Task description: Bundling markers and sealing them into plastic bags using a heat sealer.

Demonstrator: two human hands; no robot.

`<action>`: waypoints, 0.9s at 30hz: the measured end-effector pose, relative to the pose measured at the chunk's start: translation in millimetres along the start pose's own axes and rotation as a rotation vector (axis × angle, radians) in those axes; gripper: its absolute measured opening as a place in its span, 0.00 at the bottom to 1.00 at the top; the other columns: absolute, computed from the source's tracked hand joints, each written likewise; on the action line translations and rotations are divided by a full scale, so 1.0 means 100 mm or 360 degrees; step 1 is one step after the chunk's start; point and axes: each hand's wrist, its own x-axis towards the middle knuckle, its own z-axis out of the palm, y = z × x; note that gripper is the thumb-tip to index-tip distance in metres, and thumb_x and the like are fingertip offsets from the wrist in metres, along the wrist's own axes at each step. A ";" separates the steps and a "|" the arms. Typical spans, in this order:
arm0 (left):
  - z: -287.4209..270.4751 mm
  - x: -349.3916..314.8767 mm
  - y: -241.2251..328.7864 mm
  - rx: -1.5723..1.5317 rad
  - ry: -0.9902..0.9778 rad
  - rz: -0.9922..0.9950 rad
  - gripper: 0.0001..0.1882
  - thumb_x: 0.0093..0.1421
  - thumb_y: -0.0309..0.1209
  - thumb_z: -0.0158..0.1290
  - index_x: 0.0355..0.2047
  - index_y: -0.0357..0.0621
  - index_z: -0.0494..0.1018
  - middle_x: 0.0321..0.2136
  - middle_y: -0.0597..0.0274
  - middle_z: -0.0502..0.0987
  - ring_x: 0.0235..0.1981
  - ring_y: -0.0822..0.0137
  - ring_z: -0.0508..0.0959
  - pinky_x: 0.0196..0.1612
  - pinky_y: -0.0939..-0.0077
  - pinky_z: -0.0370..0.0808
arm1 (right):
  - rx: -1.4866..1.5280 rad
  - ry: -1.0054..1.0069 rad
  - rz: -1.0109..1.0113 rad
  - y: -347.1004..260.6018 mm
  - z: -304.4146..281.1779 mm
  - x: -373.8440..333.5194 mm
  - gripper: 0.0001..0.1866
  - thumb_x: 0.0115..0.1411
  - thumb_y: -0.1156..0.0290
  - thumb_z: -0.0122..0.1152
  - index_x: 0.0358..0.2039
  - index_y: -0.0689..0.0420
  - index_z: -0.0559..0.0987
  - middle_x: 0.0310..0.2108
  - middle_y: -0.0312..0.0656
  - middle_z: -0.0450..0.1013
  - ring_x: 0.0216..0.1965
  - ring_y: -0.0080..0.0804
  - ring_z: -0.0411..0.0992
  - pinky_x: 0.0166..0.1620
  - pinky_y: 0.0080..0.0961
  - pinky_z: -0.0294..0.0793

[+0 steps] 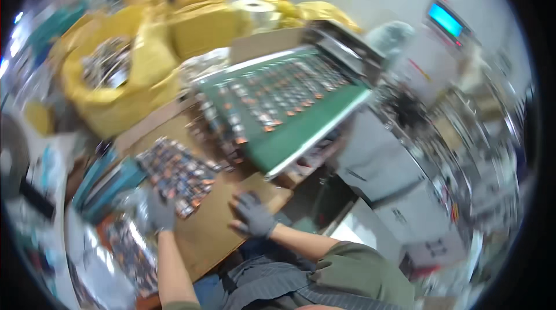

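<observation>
My right hand (253, 215), in a grey glove with bare fingertips, rests at the near right part of a cardboard sheet (200, 235). Its fingers are spread, and nothing shows in them. My left hand (160, 213), also grey-gloved, is at the sheet's left side, beside a clear plastic bag (132, 203). Blur hides its fingers, so its hold is unclear. Just beyond it lies a heap of small silvery and copper-coloured parts (179, 174) on the cardboard. More such parts (130, 246) lie in clear plastic to the left of my left forearm.
A green conveyor belt (301, 130) carries rows of similar small parts beyond the cardboard. Large yellow sacks (145, 87) stand at the far left, one holding metal pieces. Teal bins (110, 185) sit at left. Grey cabinets (382, 165) and a lit display panel (445, 19) are at right.
</observation>
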 end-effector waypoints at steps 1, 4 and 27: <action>-0.12 0.03 0.18 -0.0242 -0.0197 -0.0051 0.27 0.55 0.46 0.55 0.46 0.37 0.68 0.44 0.45 0.71 0.45 0.48 0.71 0.48 0.60 0.67 | 0.0138 -0.0043 0.0103 0.00 0.00 -0.10 0.29 0.55 0.52 0.56 0.50 0.60 0.68 0.53 0.55 0.61 0.55 0.52 0.59 0.58 0.45 0.56; 0.00 0.03 -0.22 0.0115 -0.0267 -0.0063 0.34 0.58 0.51 0.49 0.52 0.31 0.64 0.53 0.37 0.65 0.57 0.42 0.61 0.60 0.60 0.57 | 0.0093 0.0048 0.0114 -0.06 0.14 -0.14 0.28 0.57 0.52 0.52 0.50 0.62 0.67 0.53 0.56 0.62 0.56 0.51 0.58 0.61 0.45 0.53; -0.02 0.12 -0.06 0.0544 -0.0010 -0.0015 0.31 0.65 0.51 0.37 0.49 0.32 0.69 0.53 0.41 0.66 0.56 0.45 0.63 0.61 0.59 0.55 | 0.0032 0.0104 0.0127 -0.02 0.15 -0.17 0.30 0.55 0.51 0.51 0.49 0.63 0.67 0.55 0.56 0.60 0.59 0.51 0.56 0.62 0.47 0.51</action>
